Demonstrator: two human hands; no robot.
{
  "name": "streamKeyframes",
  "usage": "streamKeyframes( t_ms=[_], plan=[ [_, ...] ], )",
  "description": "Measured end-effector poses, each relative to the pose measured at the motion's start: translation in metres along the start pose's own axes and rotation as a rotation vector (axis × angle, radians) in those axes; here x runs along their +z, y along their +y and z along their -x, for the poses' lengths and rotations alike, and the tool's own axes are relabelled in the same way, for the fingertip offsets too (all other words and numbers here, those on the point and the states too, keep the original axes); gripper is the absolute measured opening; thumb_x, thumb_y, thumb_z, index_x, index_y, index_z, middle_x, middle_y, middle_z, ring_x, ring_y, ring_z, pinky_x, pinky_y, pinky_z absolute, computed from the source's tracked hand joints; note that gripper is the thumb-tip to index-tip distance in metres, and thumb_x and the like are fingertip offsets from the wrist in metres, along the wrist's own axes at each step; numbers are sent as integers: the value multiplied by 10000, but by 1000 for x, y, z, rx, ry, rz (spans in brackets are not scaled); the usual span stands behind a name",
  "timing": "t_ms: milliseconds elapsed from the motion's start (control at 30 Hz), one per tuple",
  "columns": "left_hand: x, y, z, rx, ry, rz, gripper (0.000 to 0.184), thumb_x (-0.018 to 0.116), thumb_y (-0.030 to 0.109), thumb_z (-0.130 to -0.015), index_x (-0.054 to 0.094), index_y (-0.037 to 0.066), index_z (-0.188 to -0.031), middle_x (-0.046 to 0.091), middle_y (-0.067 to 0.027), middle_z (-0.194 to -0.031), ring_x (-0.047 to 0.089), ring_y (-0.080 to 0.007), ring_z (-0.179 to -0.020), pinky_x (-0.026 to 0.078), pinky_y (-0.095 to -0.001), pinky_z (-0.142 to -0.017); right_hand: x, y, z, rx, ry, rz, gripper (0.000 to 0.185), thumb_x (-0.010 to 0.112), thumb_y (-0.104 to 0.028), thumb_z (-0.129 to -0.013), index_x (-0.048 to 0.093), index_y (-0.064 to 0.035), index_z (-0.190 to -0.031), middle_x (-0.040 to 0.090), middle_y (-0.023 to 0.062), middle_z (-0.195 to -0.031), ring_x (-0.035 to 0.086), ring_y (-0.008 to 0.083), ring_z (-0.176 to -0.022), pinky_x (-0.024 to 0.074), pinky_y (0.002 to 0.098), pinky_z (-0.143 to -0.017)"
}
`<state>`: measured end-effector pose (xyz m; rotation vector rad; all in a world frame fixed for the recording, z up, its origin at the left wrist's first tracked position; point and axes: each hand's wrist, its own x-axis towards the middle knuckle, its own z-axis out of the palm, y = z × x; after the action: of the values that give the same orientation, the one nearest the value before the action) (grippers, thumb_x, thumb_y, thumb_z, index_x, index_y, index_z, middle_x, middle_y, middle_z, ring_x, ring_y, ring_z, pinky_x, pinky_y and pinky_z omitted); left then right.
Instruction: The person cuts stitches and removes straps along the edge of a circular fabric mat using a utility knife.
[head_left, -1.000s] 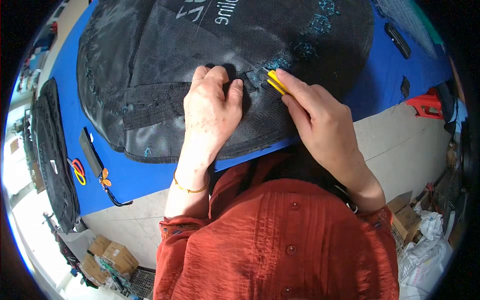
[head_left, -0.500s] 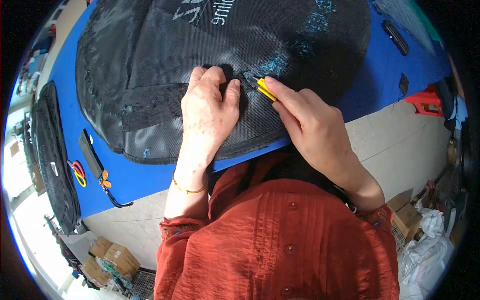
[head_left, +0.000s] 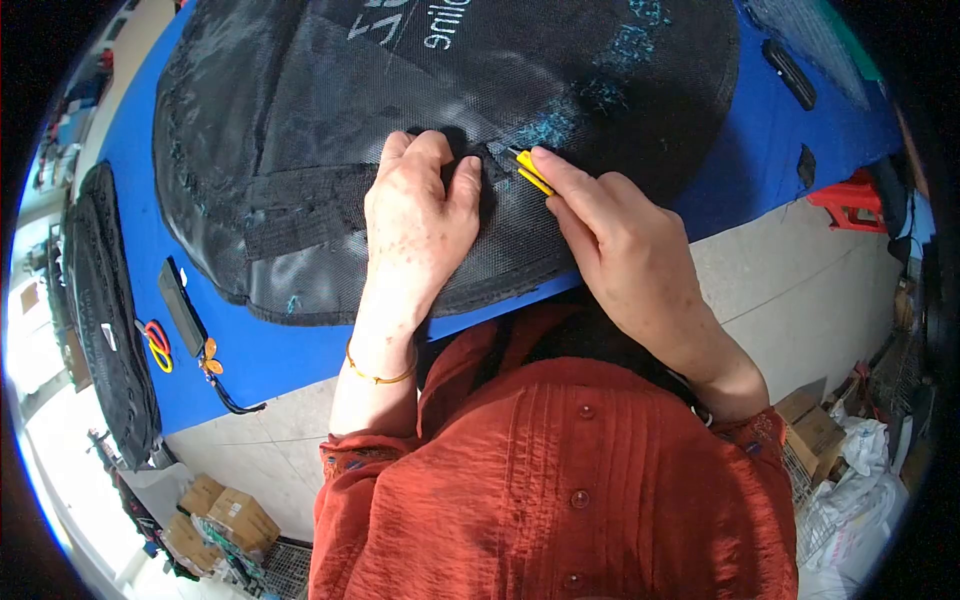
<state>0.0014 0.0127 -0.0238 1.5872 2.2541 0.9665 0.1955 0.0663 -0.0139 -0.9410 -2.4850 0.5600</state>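
Note:
A large round black mesh fabric piece [head_left: 330,120] with white lettering lies in front of me. My left hand [head_left: 422,200] presses on it with fingers curled, pinching a fold beside a black webbing strap [head_left: 300,205] sewn to it. Between the thumb and fingers of my right hand [head_left: 625,235] are yellow thread snips [head_left: 533,172]. Their metal tip points left, at a small dark strap end [head_left: 490,165] near my left thumb; whether it touches is hard to see. Loose blue thread scraps [head_left: 548,125] lie on the mesh just beyond the tip.
The blue table [head_left: 240,370] carries a dark phone-like case [head_left: 180,305], red and yellow handled scissors [head_left: 157,345] and a folded black bundle [head_left: 105,310] at left. A black object [head_left: 789,75] lies at right. Cardboard boxes [head_left: 240,520] and a red plastic item [head_left: 850,205] stand beyond the edges.
The snips have turned slightly in my right hand, with their tip a little higher and further left. My left hand stays in almost the same place.

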Motion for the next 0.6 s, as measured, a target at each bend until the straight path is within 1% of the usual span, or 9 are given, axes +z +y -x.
streamKeyframes(
  t_ms=[33, 200, 267, 300, 367, 400, 467, 500, 600],
  plan=[
    [-1, 2, 0, -18, -21, -10, 171, 728, 112, -872, 602, -3, -876, 586, -179, -875, 632, -381, -762, 525, -458, -689, 1, 1, 0, -2, 9, 8, 403, 665, -133, -950, 610, -150, -1349, 602, 128, -800, 660, 340, -629, 563, 417, -546],
    [-1, 0, 0, -9, -18, 3, 172, 729, 116, -874, 607, -4, -883, 586, -181, -875, 633, -378, -762, 524, -455, -691, 1, 1, 0, 9, 35, 19, 405, 667, -127, -946, 612, -155, -1346, 607, 127, -802, 661, 340, -634, 565, 421, -558],
    [-1, -1, 1, 3, -11, 3, 172, 730, 117, -874, 609, -5, -885, 585, -182, -875, 634, -377, -763, 523, -455, -691, -3, 3, -1, 42, 60, 50, 431, 715, -61, -923, 655, -162, -1338, 651, 104, -848, 670, 274, -693, 549, 366, -603],
    [-1, -1, 1, -1, -13, -3, 173, 731, 118, -875, 610, -5, -884, 585, -182, -875, 633, -376, -763, 522, -455, -691, -5, 3, -3, 40, 61, 50, 431, 715, -61, -923, 655, -162, -1338, 651, 104, -848, 670, 274, -693, 549, 366, -603],
    [-1, -1, 1, -1, -17, -5, 175, 732, 120, -875, 611, -6, -884, 585, -182, -875, 633, -375, -763, 522, -454, -690, -8, 5, -6, 33, 114, 71, 424, 715, -55, -922, 662, -156, -1331, 703, 110, -931, 700, 276, -765, 565, 349, -664],
    [0, -1, 1, -13, -18, 8, 177, 733, 121, -876, 611, -6, -883, 585, -179, -874, 631, -373, -760, 521, -452, -690, -7, 9, -9, 37, 115, 77, 424, 715, -55, -922, 662, -156, -1331, 703, 110, -931, 700, 276, -765, 565, 349, -664],
    [0, -1, 1, -32, -18, 17, 185, 738, 127, -877, 607, -4, -879, 581, -170, -868, 623, -363, -744, 519, -447, -684, -2, 20, -20, -81, 309, 55, 361, 700, -149, -929, 654, -163, -1287, 635, 97, -799, 670, 303, -684, 535, 411, -597],
    [0, -1, 1, -28, -19, 18, 185, 738, 127, -877, 607, -4, -879, 581, -170, -868, 623, -363, -744, 519, -447, -684, -2, 24, -26, -74, 310, 48, 324, 700, -157, -931, 674, -164, -1254, 654, 90, -804, 677, 294, -703, 538, 399, -628],
    [0, -1, 1, -32, -16, 22, 190, 740, 128, -875, 603, -5, -875, 577, -166, -864, 619, -359, -734, 517, -445, -679, 8, 45, -39, -85, 340, -12, 303, 690, -155, -938, 683, -169, -1240, 659, 95, -806, 680, 300, -714, 543, 412, -641]
  ],
)
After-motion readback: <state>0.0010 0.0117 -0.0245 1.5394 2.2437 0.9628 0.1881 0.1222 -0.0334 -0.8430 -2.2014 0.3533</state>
